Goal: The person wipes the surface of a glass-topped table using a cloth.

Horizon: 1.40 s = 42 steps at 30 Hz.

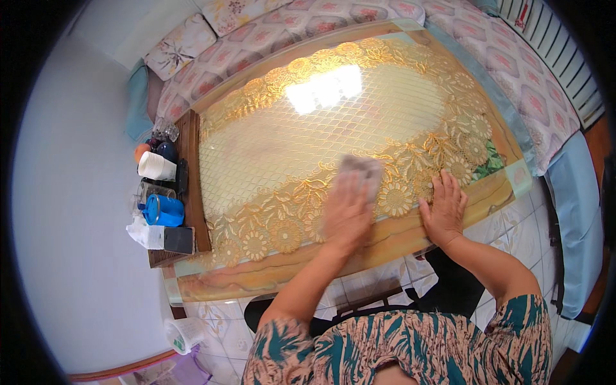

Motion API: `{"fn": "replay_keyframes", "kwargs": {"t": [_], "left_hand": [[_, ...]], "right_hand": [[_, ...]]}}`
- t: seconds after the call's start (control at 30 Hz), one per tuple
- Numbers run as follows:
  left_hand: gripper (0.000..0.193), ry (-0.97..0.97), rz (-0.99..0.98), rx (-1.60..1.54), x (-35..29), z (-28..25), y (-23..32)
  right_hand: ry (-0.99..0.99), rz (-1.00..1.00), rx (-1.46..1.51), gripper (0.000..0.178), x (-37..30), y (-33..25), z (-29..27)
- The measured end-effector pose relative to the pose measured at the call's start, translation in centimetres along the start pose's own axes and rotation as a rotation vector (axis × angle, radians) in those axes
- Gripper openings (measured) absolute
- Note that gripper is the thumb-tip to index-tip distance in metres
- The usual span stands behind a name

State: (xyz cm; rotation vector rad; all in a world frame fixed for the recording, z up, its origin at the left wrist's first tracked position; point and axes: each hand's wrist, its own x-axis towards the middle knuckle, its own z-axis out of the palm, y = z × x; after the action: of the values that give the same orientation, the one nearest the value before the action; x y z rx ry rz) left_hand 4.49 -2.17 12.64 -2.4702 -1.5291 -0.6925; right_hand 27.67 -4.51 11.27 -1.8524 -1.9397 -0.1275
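Note:
My left hand (pixel 348 215) presses a greyish folded cloth (pixel 363 167) against the table top, its fingers blurred by motion. The cloth shows past the fingertips, and part of it is hidden under the hand. To the right, my right hand (pixel 445 210) lies on the near side of the table with its fingers spread and nothing in it. Under both hands is a table (pixel 308 274) with a marble-patterned border and a shiny gold lace-patterned cover (pixel 282 154) of flowers and lattice.
Along the table's left end stands a brown wooden tray (pixel 200 221) with stacked white cups (pixel 156 166), a blue mug (pixel 163 210), and a dark box (pixel 179 240). A patterned sofa (pixel 321 24) runs behind. A white bucket (pixel 183 335) stands on the tiled floor at lower left.

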Motion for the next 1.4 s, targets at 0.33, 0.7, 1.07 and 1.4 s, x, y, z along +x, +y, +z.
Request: {"fn": "replay_keyframes", "kwargs": {"t": [0.33,0.7,1.07,1.4], "left_hand": [[0.047,-0.178,0.031,-0.079,15.8,8.1,1.2],[0.048,-0.084,-0.713,0.381,7.6,-0.7,-29.8],[0.047,-0.047,-0.923,0.365,-7.6,-6.7,-29.1],[0.048,0.042,-0.664,0.385,-18.5,-9.5,-17.1]], "right_hand": [[-0.103,0.032,-0.009,0.056,0.2,-0.8,-1.1],[-0.093,-0.001,-0.05,0.058,0.2,-0.6,-0.9],[-0.009,-0.034,-0.077,0.054,-0.2,-0.2,0.0],[0.128,-0.066,0.01,0.05,-0.4,1.4,1.9]]}}
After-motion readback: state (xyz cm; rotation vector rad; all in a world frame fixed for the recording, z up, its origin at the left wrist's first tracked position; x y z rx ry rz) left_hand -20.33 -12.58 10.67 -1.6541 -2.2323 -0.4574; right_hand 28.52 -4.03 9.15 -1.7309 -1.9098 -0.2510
